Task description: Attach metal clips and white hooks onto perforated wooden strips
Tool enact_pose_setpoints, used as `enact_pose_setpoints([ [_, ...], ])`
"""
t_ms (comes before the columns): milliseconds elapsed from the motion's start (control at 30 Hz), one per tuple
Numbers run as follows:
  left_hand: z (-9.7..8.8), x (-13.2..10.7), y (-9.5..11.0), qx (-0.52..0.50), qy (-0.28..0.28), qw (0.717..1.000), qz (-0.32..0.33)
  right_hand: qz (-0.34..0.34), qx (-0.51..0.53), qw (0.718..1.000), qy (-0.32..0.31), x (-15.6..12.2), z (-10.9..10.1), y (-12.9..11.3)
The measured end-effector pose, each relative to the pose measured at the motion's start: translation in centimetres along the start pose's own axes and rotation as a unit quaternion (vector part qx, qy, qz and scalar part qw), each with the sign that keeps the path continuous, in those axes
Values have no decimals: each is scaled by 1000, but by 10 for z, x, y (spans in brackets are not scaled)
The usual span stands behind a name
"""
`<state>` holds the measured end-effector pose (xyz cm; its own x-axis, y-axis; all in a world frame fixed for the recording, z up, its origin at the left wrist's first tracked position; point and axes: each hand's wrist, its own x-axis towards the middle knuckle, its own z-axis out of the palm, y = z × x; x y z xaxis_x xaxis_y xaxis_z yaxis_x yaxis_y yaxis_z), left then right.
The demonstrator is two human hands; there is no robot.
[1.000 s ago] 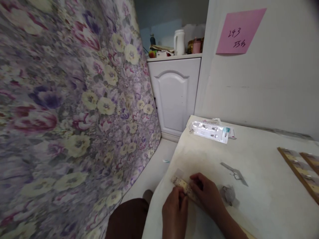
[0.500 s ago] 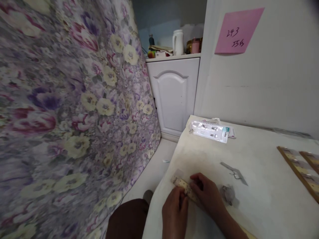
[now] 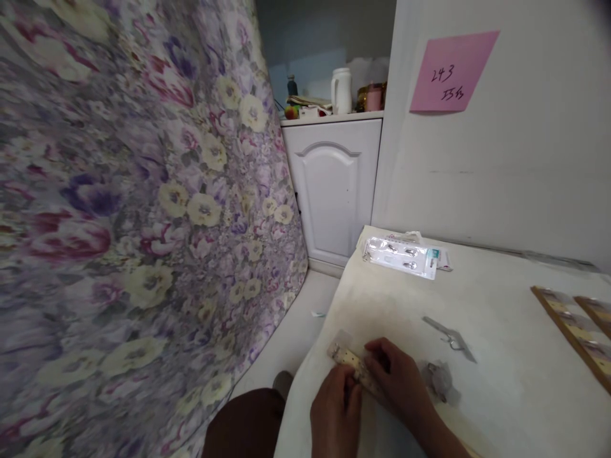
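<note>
A narrow pale wooden strip [image 3: 348, 360] with small holes lies on the white table [image 3: 501, 356] near its front left edge. My left hand [image 3: 335, 412] is closed, pinching the strip from the near side. My right hand [image 3: 398, 380] curls over the strip just to the right, fingers pressed on it. A thin clear plastic piece [image 3: 342, 338] lies at the strip's far end. What the fingers hold besides the strip is hidden.
A small clear bag of metal parts [image 3: 440, 380] and a grey metal clip [image 3: 451, 337] lie right of my hands. A clear packet [image 3: 403, 256] sits at the table's far corner, wooden strips [image 3: 575, 331] at right. Floral curtain [image 3: 133, 210] hangs left; white cabinet [image 3: 334, 184] behind.
The view has shifted slightly. Both hands stay on the strip in nearly the same place.
</note>
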<state>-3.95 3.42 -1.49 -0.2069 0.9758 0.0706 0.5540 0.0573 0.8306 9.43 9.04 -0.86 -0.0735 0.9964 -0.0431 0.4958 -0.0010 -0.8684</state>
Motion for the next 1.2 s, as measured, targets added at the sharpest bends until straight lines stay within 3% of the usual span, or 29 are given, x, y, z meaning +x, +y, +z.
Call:
enact_pose_setpoints([
  [1200,-3,1,7,22,-18,1000,-9,1,-8,1000,4,-4,-3,-8],
])
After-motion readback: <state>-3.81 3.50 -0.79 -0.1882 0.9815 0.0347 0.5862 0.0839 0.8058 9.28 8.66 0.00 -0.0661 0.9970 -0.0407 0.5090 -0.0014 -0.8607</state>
